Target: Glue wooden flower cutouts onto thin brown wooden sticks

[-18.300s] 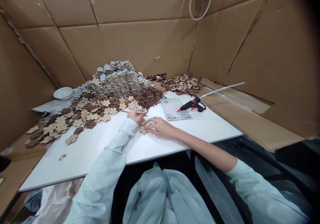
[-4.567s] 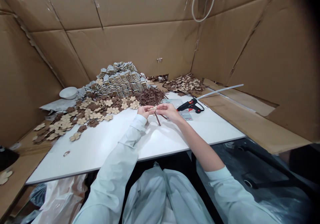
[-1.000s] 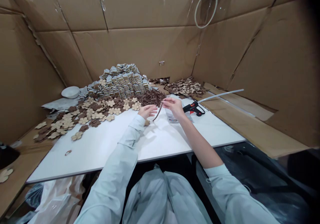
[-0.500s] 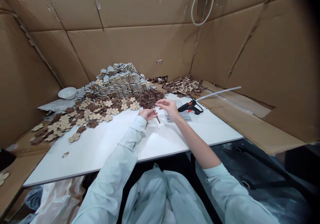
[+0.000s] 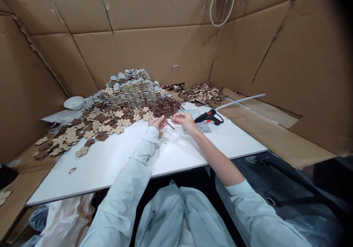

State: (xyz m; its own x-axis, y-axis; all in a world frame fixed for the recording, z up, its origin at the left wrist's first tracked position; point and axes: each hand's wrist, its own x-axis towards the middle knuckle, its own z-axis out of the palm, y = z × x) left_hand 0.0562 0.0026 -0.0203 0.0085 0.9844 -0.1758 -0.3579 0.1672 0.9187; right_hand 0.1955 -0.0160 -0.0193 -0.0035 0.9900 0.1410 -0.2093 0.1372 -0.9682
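Observation:
My left hand [image 5: 157,122] is closed on a thin brown strip [image 5: 170,124], which sticks out to the right and slopes down over the white table. Just right of it, my right hand [image 5: 184,120] has its thumb and fingers pinched together close to the strip. What it holds, if anything, is too small to make out. Behind both hands lies a heap of similar brown strips [image 5: 167,106]. A black glue gun [image 5: 207,116] with a long clear glue stick [image 5: 242,100] rests beside my right hand, partly over a clear plastic packet [image 5: 205,129].
Tan and brown flower cutouts [image 5: 102,123] spread over the left of the white table [image 5: 116,166]. Behind them stand stacked small wrapped pieces [image 5: 132,90]. More petal-like pieces [image 5: 202,93] are piled at back right. A white bowl [image 5: 74,102] sits at left. Cardboard walls [image 5: 154,52] surround the table.
My left hand has shifted slightly left and up, and the strip now lies flatter, pointing more to the right. My right hand has moved slightly down and left, staying pinched.

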